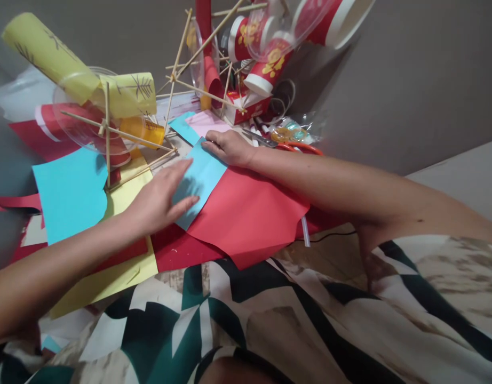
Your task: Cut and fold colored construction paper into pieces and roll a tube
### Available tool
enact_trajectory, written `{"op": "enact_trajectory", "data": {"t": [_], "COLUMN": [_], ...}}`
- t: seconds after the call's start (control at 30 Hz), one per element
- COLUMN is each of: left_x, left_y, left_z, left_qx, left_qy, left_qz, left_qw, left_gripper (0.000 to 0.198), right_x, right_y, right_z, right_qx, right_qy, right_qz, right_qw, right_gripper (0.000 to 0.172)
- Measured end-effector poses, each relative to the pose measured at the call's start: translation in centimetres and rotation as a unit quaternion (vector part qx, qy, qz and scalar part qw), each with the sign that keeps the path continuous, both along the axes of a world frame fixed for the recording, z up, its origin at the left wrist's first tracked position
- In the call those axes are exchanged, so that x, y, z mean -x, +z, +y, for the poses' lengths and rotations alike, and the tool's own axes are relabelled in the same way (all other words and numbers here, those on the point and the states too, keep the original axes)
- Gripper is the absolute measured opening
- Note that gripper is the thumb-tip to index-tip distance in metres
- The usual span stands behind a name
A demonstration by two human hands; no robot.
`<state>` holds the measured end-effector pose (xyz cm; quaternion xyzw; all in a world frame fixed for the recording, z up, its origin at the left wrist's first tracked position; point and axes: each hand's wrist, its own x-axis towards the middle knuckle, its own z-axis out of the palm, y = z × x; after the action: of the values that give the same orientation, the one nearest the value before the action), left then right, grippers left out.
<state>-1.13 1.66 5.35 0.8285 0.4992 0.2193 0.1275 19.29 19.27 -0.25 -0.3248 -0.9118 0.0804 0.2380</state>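
Observation:
A light blue strip of paper (208, 170), perhaps folded, lies slantwise on a larger red sheet of paper (250, 213). My right hand (230, 148) has its fingers curled at the strip's far end and grips it there. Over the strip's left edge is my left hand (160, 192), its thumb and fingers apart and holding nothing. A shadow of its fingers falls on the blue paper; whether they touch it I cannot tell. Close beyond my right hand are orange-handled scissors (298, 146) and a pink piece of paper (206, 122).
A stick frame (173, 78) stands behind, with red paper cups (274, 61) and clear plastic lids around it. At left are rolled yellow paper (129, 93), a turquoise sheet (72, 194) and an orange cup (144, 132). A plastic bag (296, 130) lies by the wall.

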Motion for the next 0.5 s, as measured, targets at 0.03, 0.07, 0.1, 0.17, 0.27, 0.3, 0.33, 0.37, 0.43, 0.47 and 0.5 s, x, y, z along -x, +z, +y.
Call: {"op": "enact_trajectory", "data": {"t": [0.03,0.07,0.1,0.17,0.27,0.3,0.33,0.37,0.43,0.47,0.5], "left_x": [0.2,0.4,0.6,0.7,0.5,0.3,0.2,0.1,0.2,0.3,0.4], "left_y": [-0.5,-0.8,-1.0,-1.1,-0.9,-0.9,-0.9,-1.0,-1.0,-1.1,-1.1], "left_z": [1.6,3.1,4.4,6.3,7.5,7.6,7.6,7.6,7.6,7.5,7.4], "left_qx": [-0.003,0.012,0.05,0.185,0.366,0.396,0.412,0.42,0.422,0.42,0.418], "left_qy": [0.034,0.068,0.096,0.117,0.099,0.098,0.105,0.117,0.145,0.163,0.182], "left_qz": [-0.041,-0.088,-0.134,-0.218,-0.293,-0.308,-0.32,-0.33,-0.34,-0.34,-0.338], "left_qw": [0.999,0.994,0.985,0.951,0.878,0.859,0.846,0.838,0.828,0.825,0.824], "left_gripper": [0.079,0.085,0.09,0.087,0.065,0.056,0.049,0.043,0.033,0.028,0.024], "right_x": [0.0,-0.1,-0.1,-0.3,-0.3,-0.3,-0.1,0.0,0.3,0.5,0.5], "right_y": [0.1,0.2,0.3,0.5,0.8,0.9,1.1,1.2,1.6,1.8,2.1], "right_z": [0.0,0.1,0.1,0.3,0.5,0.5,0.5,0.5,0.5,0.4,0.3], "right_qx": [-0.007,-0.015,-0.023,-0.041,-0.064,-0.066,-0.063,-0.055,-0.025,-0.007,0.009], "right_qy": [-0.001,-0.001,-0.002,0.002,0.017,0.021,0.021,0.018,0.005,-0.002,-0.012], "right_qz": [0.001,0.004,0.01,0.025,0.034,0.03,0.025,0.017,-0.003,-0.012,-0.018], "right_qw": [1.0,1.0,1.0,0.999,0.997,0.997,0.997,0.998,1.0,1.0,1.0], "right_gripper": [0.022,0.023,0.025,0.029,0.032,0.033,0.033,0.032,0.03,0.028,0.027]}}
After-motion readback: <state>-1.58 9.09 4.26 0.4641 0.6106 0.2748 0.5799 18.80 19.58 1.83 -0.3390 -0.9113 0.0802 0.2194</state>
